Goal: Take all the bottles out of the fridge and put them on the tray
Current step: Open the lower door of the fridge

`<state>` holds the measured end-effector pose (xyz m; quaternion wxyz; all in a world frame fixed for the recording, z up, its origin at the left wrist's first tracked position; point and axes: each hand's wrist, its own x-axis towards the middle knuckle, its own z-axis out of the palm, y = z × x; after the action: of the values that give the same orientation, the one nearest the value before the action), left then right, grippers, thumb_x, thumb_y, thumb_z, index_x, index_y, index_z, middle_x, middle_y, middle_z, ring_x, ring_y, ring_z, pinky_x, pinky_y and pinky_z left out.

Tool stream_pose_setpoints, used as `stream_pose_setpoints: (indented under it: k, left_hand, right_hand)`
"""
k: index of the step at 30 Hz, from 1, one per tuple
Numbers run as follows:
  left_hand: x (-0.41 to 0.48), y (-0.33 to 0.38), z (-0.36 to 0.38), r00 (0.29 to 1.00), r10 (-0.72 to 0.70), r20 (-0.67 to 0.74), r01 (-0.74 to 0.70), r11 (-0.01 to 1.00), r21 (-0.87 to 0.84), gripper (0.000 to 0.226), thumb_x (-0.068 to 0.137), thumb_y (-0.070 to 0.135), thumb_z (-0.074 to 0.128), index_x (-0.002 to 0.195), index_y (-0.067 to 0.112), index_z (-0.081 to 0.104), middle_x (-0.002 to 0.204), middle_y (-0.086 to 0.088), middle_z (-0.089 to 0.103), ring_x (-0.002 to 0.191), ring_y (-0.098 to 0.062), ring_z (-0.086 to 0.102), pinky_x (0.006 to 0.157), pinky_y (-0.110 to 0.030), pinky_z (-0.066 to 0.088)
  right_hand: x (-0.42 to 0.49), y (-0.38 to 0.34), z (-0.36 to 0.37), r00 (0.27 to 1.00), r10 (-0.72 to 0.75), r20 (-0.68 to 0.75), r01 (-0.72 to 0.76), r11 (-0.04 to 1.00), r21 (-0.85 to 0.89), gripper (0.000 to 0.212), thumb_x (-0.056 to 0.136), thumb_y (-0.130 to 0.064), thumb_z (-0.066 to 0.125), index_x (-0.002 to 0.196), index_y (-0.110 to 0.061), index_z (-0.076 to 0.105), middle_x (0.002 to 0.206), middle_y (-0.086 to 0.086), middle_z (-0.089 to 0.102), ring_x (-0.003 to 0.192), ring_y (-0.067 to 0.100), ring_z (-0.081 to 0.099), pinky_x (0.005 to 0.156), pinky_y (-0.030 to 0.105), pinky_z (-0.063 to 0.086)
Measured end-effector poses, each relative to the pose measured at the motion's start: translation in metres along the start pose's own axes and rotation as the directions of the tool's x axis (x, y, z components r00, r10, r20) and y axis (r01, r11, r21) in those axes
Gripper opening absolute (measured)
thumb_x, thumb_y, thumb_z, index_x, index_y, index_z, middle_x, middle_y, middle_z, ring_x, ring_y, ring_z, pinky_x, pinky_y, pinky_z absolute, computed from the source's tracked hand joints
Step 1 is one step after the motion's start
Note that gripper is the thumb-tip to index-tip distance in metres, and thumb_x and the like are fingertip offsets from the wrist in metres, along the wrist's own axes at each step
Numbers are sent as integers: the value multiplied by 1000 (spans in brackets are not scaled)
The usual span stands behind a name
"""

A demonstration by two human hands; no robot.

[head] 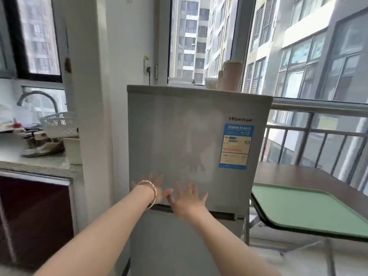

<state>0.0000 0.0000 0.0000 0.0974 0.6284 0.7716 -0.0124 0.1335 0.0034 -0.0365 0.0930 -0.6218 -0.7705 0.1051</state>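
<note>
- Currently nothing's out: fridge point(179, 136) has both doors shut, so the bottles are presumably inside, none visible. Can't tell which compartment holds them.
- Sink side, far left: cluttered surface point(39, 162) with a white basket point(57, 124) and dishes sits just beside the fridge. If the door hinges on that side and gets swung hard, it could clip the wall column point(93, 116); hinge side isn't visible.
- Left hand point(154, 188), bangles point(149, 193) on the wrist, is spread wide and empty, near the lower edge of the upper door point(179, 126). Blurred, so contact with the door is unclear.
- Right hand point(188, 198) is also splayed wide, holding nothing, at the seam point(219, 213) between upper and lower doors. Thumbs nearly touch.
- Risk: flat palms give no pull. Fingers need to hook the seam recess; a slip there means a jerked door and rattled bottles in the door racks, if any are there.
- Containers point(229, 76) standing on the fridge top, right rear: a hard yank could rock the cabinet and tip them.
- Green tray point(308, 210) lies on the brown folding surface point(288, 174) just right of the fridge, overhanging its near edge. Loading bottles on the overhang first could tilt or slide it.
- Cold bottles may be wet; smooth tray, likely slippery.
</note>
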Motion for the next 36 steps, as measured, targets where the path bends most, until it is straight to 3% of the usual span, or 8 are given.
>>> stream_pose_setpoints:
  k: [3,7,10,14,20,27,31,36]
  left_hand:
    - [16,-16,53,1000,-14,-17,14,999,46,80,85,72,18,151,35,-8,161,2,-14,150,-28,-10,119,-55,4]
    - [50,-43,141,999,42,-13,-39,987,156,92,66,78,-3,150,42,5,162,3,-11,149,-31,-14,116,-61,2]
    - [56,-54,181,987,74,-141,-65,996,68,75,90,64,21,152,30,-7,161,4,-14,150,-22,-12,117,-54,0]
    - [72,-61,201,947,195,-254,-173,979,105,74,94,58,23,151,28,-14,160,6,-19,149,-15,-15,119,-49,-5]
    - [81,-59,217,905,192,-379,-168,981,96,85,92,56,34,146,24,-24,160,6,-18,150,-15,-5,120,-46,0]
    - [84,-52,200,887,150,-437,-140,989,55,69,91,43,41,151,23,13,162,5,7,140,-25,31,111,-41,27]
    - [79,-54,188,873,185,-451,-153,983,105,57,93,35,38,147,23,26,157,4,25,135,-24,35,105,-40,30]
    - [76,-56,170,842,240,-483,-167,967,191,37,94,31,34,125,25,53,130,3,54,119,-23,45,97,-38,33]
  right_hand:
    - [4,4,56,999,-9,-38,6,998,-66,69,96,-60,15,156,-31,1,164,9,-10,150,28,-13,113,65,-6]
    - [9,14,136,985,-71,-157,49,990,-135,68,97,-55,21,156,-28,-1,163,8,-17,150,30,-14,114,64,-7]
    - [16,20,173,969,-142,-201,92,967,-237,71,97,-53,24,155,-27,-7,162,9,-20,149,30,-18,113,62,-13]
    - [34,26,192,959,-178,-222,100,941,-323,73,95,-57,19,154,-26,-12,162,8,-20,149,27,-21,106,61,-21]
    - [42,24,199,959,-161,-231,83,946,-313,85,93,-54,31,154,-16,-13,163,9,-14,149,28,-18,117,59,-8]
    - [47,24,186,961,-154,-230,95,964,-247,85,90,-38,45,156,-11,-1,164,7,1,151,24,-2,119,50,10]
    - [49,19,181,944,-142,-299,83,976,-203,68,90,-35,42,151,-11,22,156,8,26,146,26,16,113,48,22]
    - [43,13,170,918,-145,-369,82,980,-182,37,95,-30,36,126,-13,47,129,8,51,123,29,42,102,47,29]
